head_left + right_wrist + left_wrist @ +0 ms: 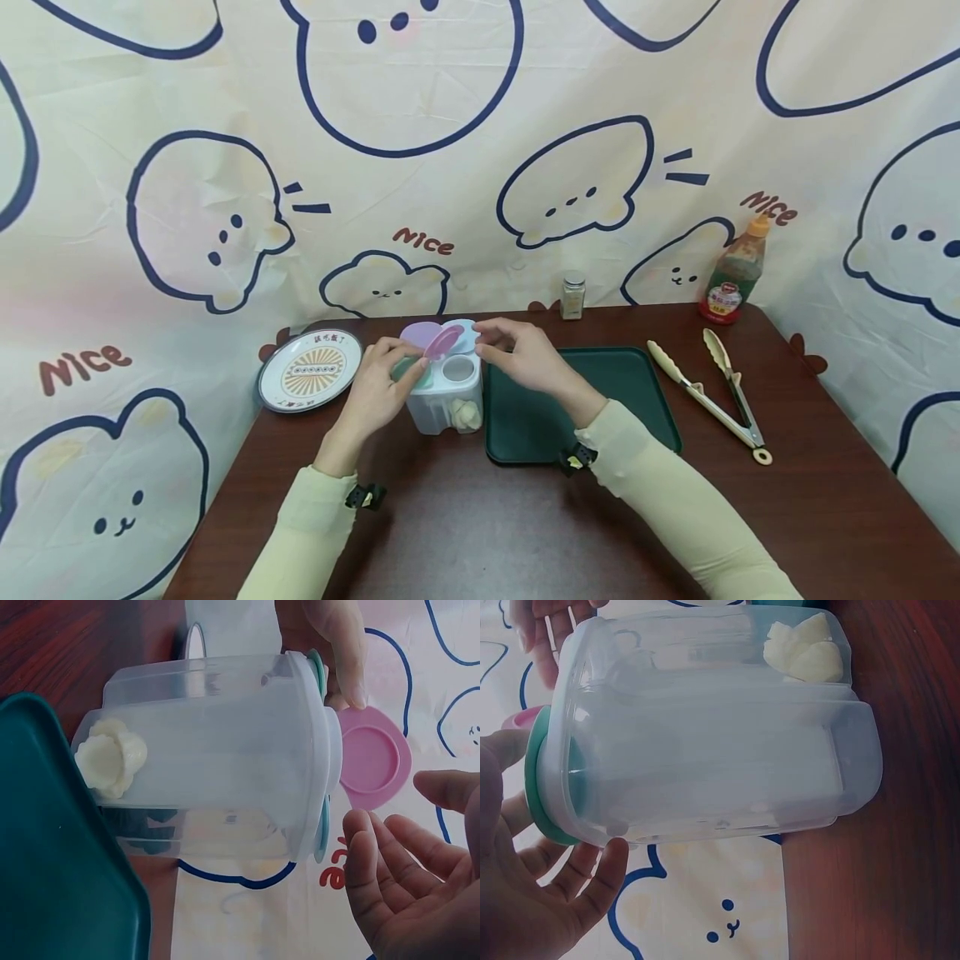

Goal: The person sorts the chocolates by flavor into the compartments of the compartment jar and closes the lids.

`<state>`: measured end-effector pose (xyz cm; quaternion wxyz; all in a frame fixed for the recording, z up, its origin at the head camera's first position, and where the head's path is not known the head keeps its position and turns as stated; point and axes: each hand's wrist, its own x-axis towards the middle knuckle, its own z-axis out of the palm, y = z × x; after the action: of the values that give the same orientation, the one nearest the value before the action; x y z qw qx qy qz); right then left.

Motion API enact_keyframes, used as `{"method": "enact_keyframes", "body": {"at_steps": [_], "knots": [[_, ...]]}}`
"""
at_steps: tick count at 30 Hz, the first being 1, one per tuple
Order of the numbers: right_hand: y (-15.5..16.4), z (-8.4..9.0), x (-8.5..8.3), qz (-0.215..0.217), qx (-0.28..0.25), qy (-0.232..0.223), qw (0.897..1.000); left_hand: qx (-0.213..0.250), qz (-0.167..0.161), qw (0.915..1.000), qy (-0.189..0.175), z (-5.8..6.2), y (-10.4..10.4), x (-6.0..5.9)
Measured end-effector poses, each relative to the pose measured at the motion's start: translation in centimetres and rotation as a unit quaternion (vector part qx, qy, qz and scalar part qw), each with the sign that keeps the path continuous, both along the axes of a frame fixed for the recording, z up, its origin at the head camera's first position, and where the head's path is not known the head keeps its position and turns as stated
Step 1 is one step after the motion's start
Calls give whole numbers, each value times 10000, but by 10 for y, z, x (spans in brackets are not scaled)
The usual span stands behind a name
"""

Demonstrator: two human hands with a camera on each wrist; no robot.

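A clear plastic storage box with a white top stands near the table's back edge. Its front right round mouth is uncovered, and pale lumpy food pieces lie at the bottom of that compartment. Purple, blue and green lids sit on the top. At the box's left, my left hand pinches the edge of a pink lid, held tilted above the top. My right hand hovers at the box's right, fingers loosely bent with nothing between them.
A dark green tray lies right of the box, under my right forearm. Metal tongs lie farther right. A sauce bottle and a small jar stand at the back. A patterned plate is at the left edge.
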<state>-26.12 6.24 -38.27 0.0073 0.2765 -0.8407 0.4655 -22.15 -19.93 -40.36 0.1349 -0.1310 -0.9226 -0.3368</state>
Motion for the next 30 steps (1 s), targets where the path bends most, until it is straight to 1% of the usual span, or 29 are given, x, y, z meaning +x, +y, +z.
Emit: {"method": "enact_keyframes", "body": {"at_steps": [7,13,19,22,26,30], "knots": [[-7,4,0,83,130,-86,9998,-35,13,10000,-51,1,0,0],[-11,5,0,194,182,-176,9995,-47,3,9999,-109,2,0,1],[-13,5,0,270,166,-133,9994,-83,-42,9998,-173,2,-1,1],[-14,5,-1,246,114,-134,9995,-98,-116,9997,-211,3,-2,1],[-13,5,0,156,47,-249,9996,-89,-219,9992,-313,3,-4,1],[-12,5,0,104,-27,-381,9992,-65,-235,9989,-390,3,-5,1]]}}
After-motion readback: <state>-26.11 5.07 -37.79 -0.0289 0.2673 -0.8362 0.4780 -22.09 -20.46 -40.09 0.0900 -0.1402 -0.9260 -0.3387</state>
